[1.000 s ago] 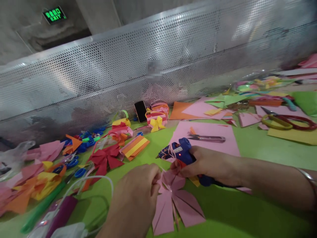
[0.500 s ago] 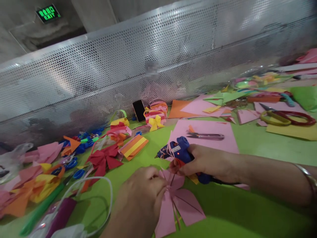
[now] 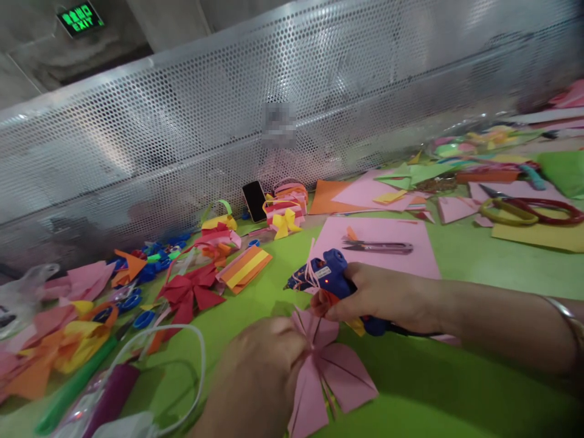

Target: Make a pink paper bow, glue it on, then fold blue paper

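Note:
A pink folded-paper flower [image 3: 344, 368], with dark crease lines on its petals, is low in the middle of the head view. My left hand [image 3: 262, 365] is closed, pinching the flower's left side near its centre; its fingertips are partly hidden. My right hand [image 3: 387, 295] wraps round a blue hot glue gun [image 3: 333, 271] whose small red light is lit. The gun's nozzle points left, with pink strands round it. The right fingertips, by an orange-red part under the gun, are close to the flower's upper petal; whether they touch it cannot be told.
Thread snips [image 3: 378, 246] lie on pink paper [image 3: 422, 267] behind the gun. Scissors [image 3: 531, 213] lie at right. A red paper bow [image 3: 191, 292], striped paper [image 3: 246, 267], a phone [image 3: 254, 201] and a white cable [image 3: 203, 359] are at left and back. A perforated metal panel [image 3: 182, 134] stands behind.
The view has shifted slightly. My left hand has dropped a little and the flower is turned slightly, its lower petals more spread. My right hand and the glue gun stay nearly in place.

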Available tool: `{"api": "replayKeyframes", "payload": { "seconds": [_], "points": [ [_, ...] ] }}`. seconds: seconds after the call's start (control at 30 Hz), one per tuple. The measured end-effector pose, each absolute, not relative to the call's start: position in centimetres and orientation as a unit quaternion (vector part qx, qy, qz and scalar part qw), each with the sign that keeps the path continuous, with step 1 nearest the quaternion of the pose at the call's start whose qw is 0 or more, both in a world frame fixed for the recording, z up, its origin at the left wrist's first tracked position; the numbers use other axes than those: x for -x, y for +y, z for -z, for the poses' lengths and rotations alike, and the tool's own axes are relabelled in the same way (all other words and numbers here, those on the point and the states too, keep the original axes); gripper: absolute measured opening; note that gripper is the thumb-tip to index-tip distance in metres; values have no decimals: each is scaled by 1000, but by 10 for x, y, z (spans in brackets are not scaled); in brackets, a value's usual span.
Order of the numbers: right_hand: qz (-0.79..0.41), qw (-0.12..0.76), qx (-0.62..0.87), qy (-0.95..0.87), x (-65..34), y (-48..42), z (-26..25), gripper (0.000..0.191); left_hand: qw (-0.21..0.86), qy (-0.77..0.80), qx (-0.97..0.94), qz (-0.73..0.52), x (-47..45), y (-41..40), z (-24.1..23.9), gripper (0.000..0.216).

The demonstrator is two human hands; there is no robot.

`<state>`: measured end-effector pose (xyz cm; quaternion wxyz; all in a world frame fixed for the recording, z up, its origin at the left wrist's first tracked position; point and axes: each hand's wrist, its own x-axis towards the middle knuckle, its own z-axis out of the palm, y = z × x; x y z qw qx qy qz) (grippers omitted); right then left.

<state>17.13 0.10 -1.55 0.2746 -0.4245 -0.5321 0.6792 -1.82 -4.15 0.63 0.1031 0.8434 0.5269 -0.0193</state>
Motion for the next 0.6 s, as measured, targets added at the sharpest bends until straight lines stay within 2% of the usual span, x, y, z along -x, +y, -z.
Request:
{"api": "replayKeyframes", "payload": {
  "seconds": [0.6],
  "points": [
    [-682, 274, 433, -522, -170, 2, 14, 25, 93, 513, -852, 53, 22, -43, -3, 26]
  ]
}}
